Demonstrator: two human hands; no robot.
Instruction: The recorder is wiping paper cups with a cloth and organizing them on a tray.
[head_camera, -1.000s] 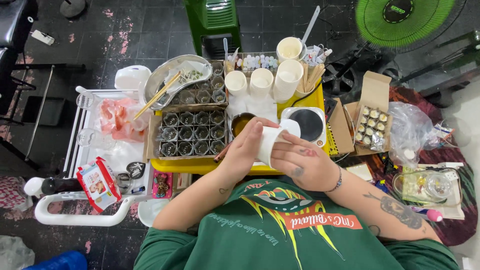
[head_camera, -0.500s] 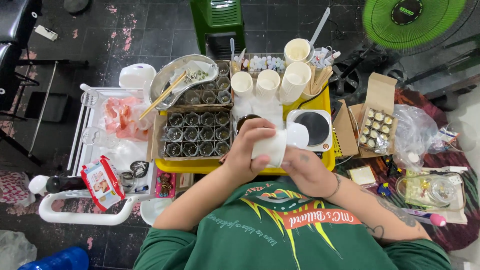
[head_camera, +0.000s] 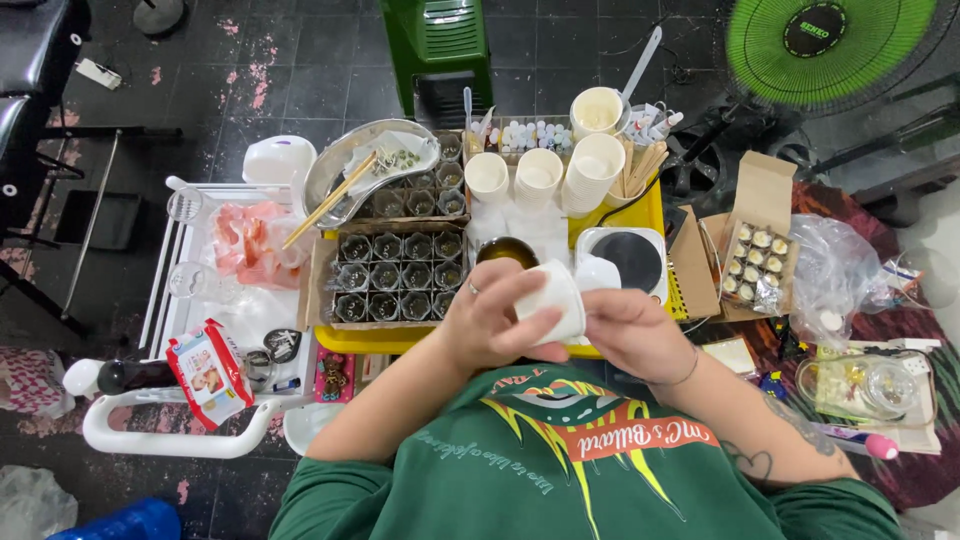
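Head view, read from left to right: a white wire rack (head_camera: 170, 300) holds a red-and-white packet (head_camera: 208, 372) and a crumpled pink plastic bag (head_camera: 245, 240), and beside it a yellow table (head_camera: 640, 212) carries a tray of small dark pots (head_camera: 395, 275), with a metal bowl (head_camera: 352, 165) and a pair of chopsticks (head_camera: 330, 200) lying across its far corner. Just right of the tray the left hand (head_camera: 495, 320) is curled around a white paper cup (head_camera: 555, 298), fingers wrapped over its side and thumb pressed against the wall, the cup tipped on its side above the near edge of the table. The right hand (head_camera: 630, 330) meets it from the other side, fingers bent toward the cup's mouth; whether they pinch the rim or something inside it cannot be told from here. Beyond the hands stand more paper cups (head_camera: 540, 175), some stacked, and a small round hotplate (head_camera: 632, 258). Further right sits an open cardboard box of little jars (head_camera: 755, 262). By the look of it the cup is only being readied: the dark pots appear unfilled, so most of the work seems left.
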